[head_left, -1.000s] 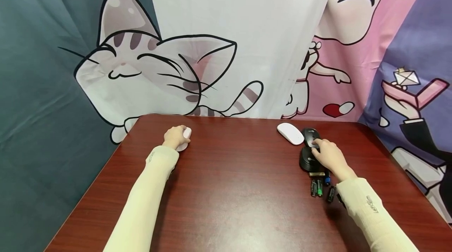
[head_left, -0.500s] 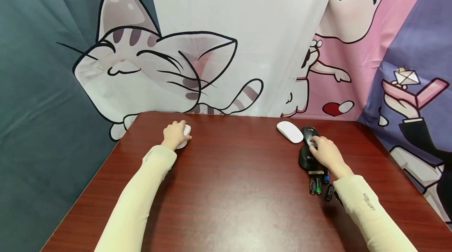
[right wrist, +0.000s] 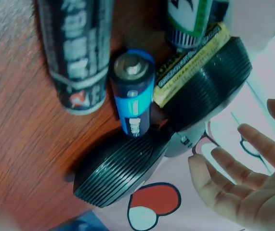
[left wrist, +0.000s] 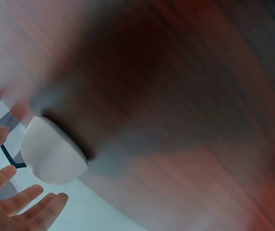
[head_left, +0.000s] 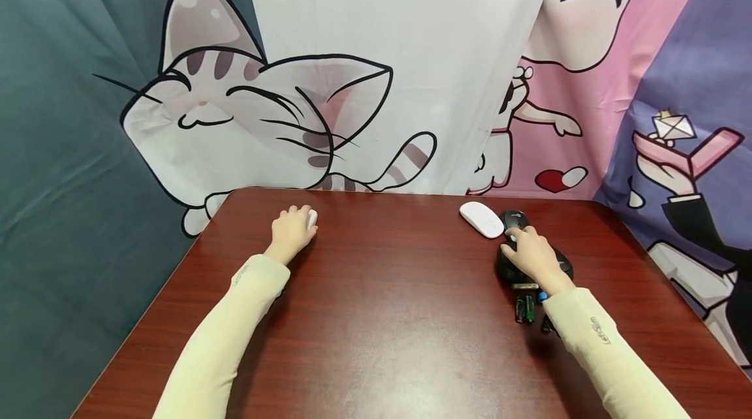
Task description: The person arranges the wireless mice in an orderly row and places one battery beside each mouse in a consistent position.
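My left hand [head_left: 289, 231] is beside a white computer mouse [head_left: 313, 217] on the far left of the table. In the left wrist view its fingers [left wrist: 22, 199] spread loosely, apart from the mouse's wide end. My right hand [head_left: 536, 256] hovers over several black computer mice at the right: a far one [head_left: 515, 217], a near one [head_left: 504, 267] and one at the right [head_left: 566, 265]. The right wrist view shows relaxed fingers [right wrist: 202, 175] holding nothing, with two ribbed black mice [right wrist: 214, 79] beside them. A blue-banded battery [right wrist: 133, 103] stands out between those mice and a black battery [right wrist: 77, 57].
Another white mouse [head_left: 482, 219] lies left of the black ones. On the near side, a yellow battery [right wrist: 192, 65], a green battery [right wrist: 189, 19] and others are grouped. The wooden table [head_left: 376, 301] meets a printed cloth backdrop [head_left: 440, 66] at its far edge.
My right hand has shifted slightly left and nearer, baring the black mouse at its right. My left hand has drawn back slightly, covering more of the white mouse in the head view.
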Motion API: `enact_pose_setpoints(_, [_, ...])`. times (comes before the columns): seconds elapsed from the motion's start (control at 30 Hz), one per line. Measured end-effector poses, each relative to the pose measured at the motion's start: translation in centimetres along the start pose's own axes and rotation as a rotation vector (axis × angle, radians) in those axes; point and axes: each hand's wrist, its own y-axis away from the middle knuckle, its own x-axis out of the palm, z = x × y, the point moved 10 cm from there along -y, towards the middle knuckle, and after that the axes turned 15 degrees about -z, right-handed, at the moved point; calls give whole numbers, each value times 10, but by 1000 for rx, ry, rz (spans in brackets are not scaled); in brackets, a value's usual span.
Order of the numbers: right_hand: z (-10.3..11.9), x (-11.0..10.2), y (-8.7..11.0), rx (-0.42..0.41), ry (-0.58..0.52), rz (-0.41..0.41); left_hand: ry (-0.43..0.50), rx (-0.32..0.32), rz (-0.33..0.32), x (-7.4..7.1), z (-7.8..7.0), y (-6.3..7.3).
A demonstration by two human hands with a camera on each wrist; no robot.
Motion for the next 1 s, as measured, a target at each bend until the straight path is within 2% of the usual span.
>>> enact_pose_setpoints(0.3, [4,19,5,22,44,63,45,30,-17,-13,6,10])
enact_pose_setpoints(0.47, [0,29,8,65,55,132,69,46,-36,-20,7,17])
enact_pose_setpoints(0.7, [-7,41,13,122,73,219,114,20,-47,-25,13,25])
enact_pose_setpoints(1.0, [-9,44,10,151,68,235,128,-27,-43,-35,29,25])
